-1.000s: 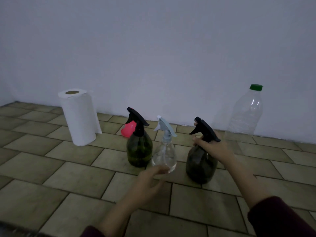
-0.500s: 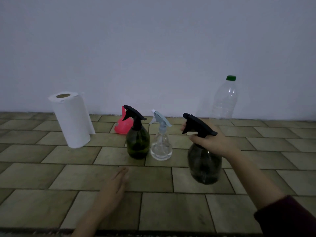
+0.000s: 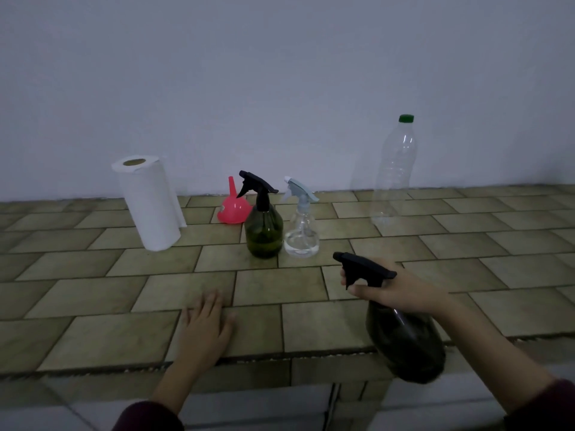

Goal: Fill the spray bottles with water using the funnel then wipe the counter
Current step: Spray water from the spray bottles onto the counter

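Note:
My right hand (image 3: 393, 290) grips the neck of a dark spray bottle (image 3: 404, 343) with a black trigger head, holding it tilted above the counter's front edge. My left hand (image 3: 207, 326) lies flat, fingers straight, on the tiled counter (image 3: 93, 306). Farther back stand a green spray bottle (image 3: 264, 231) with a black head and a small clear spray bottle (image 3: 301, 234) with a pale blue head. A pink funnel (image 3: 234, 208) lies behind the green bottle. A tall clear plastic bottle (image 3: 395, 169) with a green cap stands near the wall.
A white paper towel roll (image 3: 149, 203) stands upright at the back left. A plain wall rises behind the counter. The counter's front edge runs just under my left wrist, with a tiled floor below.
My right hand has lifted the dark spray bottle and carried it toward me, past the front edge. My left hand let go of the clear bottle and came down flat on the counter.

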